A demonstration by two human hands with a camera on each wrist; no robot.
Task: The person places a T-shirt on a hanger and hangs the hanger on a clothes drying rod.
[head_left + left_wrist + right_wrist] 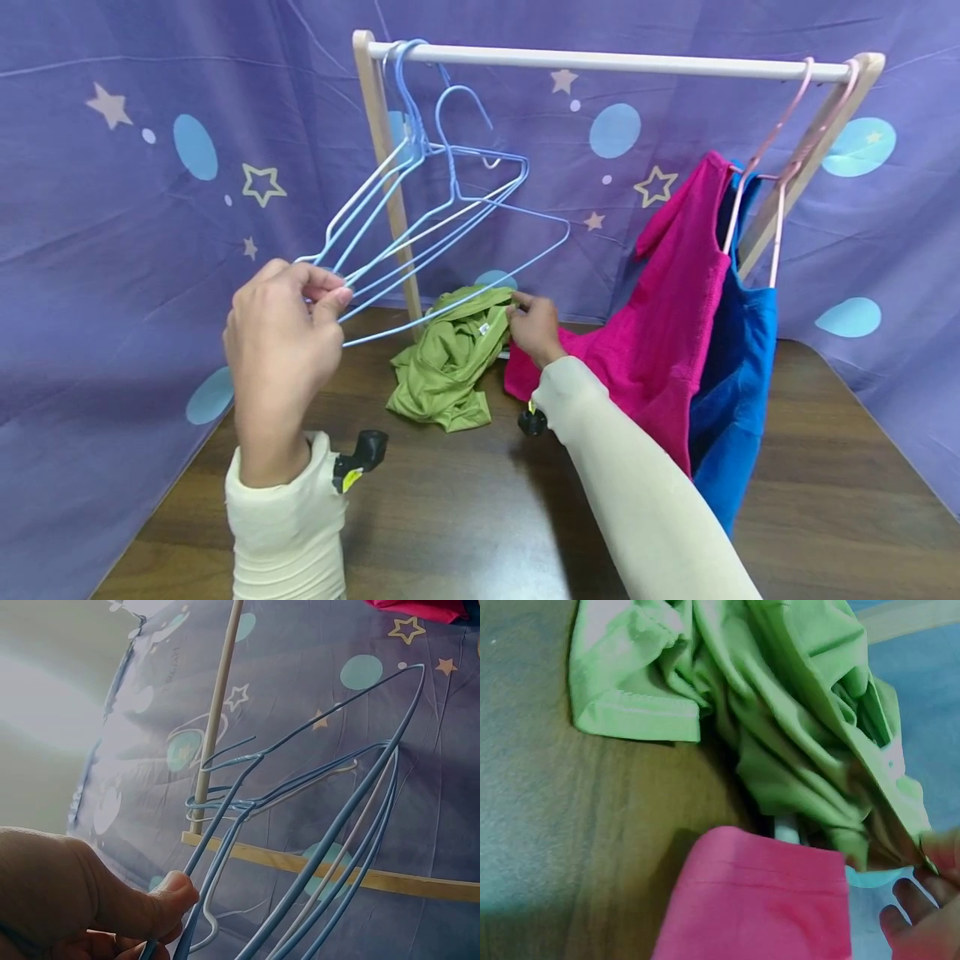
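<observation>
My left hand (281, 333) pinches the near corner of a blue wire clothes hanger (452, 167), whose hook stands free below the rail. In the left wrist view, the thumb presses on the hanger's blue wire. Beyond the table's middle, my right hand (536, 327) pinches the edge of a crumpled green garment (450, 358) between thumb and finger. A white label shows near that edge. In the right wrist view, the green garment (795, 727) lies in folds on the wood, its gripped edge drawn up toward the fingertips.
More blue and white hangers (397, 179) hang at the left of the white rail (600, 60). At its right, a magenta garment (667, 325) and a blue garment (738, 400) hang on pink hangers. The magenta cloth reaches close beside my right hand. Wooden posts (390, 183) hold the rail.
</observation>
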